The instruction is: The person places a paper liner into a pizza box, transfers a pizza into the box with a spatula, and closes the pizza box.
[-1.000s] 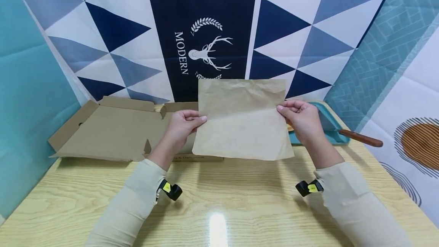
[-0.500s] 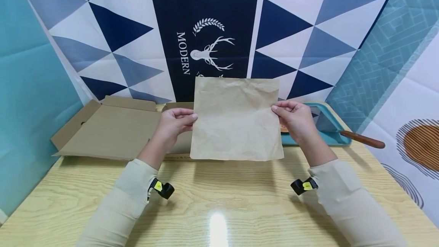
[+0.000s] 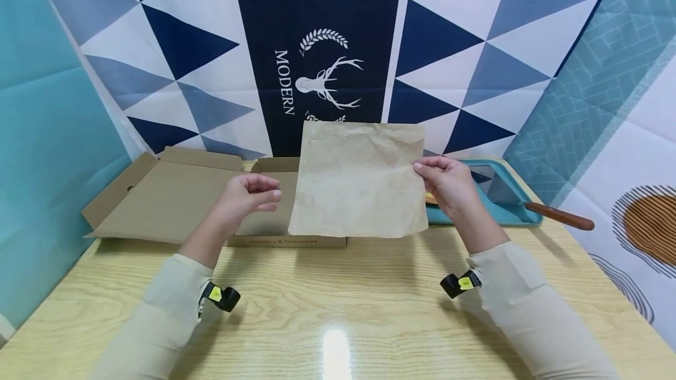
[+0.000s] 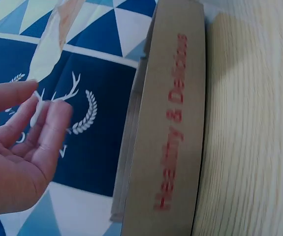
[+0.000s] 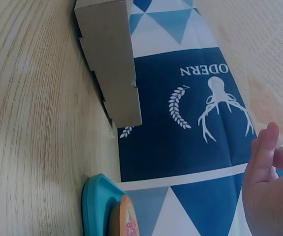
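Observation:
A square sheet of brown paper, slightly creased along its top, hangs upright in the air above the table. My right hand pinches its right edge between thumb and fingers. To the left of the sheet, my left hand is held apart from it, holding nothing, its fingers loosely bent. In the left wrist view a gap shows between the left thumb and fingers, with the paper beyond them. Behind the sheet stands an open cardboard box, partly hidden, with red "Healthy & Delicious" lettering on its front wall.
The box's lid lies folded out at the left. At the back right sits a teal tray, with a wooden-handled spatula across its rim. A round, orange-edged item rests in the tray. Patterned cloth hangs behind.
My left hand has let go of the sheet's left edge and moved left and slightly down. The right hand has drifted a little left, still pinching the paper.

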### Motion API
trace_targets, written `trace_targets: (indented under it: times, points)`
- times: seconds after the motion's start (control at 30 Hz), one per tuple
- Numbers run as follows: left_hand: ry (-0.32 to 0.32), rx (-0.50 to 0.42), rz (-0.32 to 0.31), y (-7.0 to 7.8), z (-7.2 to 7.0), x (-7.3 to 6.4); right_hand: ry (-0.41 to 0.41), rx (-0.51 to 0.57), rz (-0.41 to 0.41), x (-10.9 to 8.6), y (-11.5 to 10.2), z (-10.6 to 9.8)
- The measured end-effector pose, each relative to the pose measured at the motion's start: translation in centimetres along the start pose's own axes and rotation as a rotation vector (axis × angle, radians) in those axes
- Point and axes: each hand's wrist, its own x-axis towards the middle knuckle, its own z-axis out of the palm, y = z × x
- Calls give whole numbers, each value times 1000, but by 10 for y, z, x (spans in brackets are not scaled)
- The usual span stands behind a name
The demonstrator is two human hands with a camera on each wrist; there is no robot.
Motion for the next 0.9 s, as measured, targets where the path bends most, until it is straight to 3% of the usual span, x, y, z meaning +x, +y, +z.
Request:
trace_targets:
  times: [0.17,0.5,0.67,0.9]
  points:
    - [-12,163,-32,-1,-10,-10,4,19,14,1,2,4]
    - [5,315,-26,-13,-30,-25,6,51,21,14,18,21]
    - [27,360,-59,-16,-37,-33,22,47,47,22,28,34]
    - [76,409,-122,-24,-45,-36,41,-105,66,36,42,52]
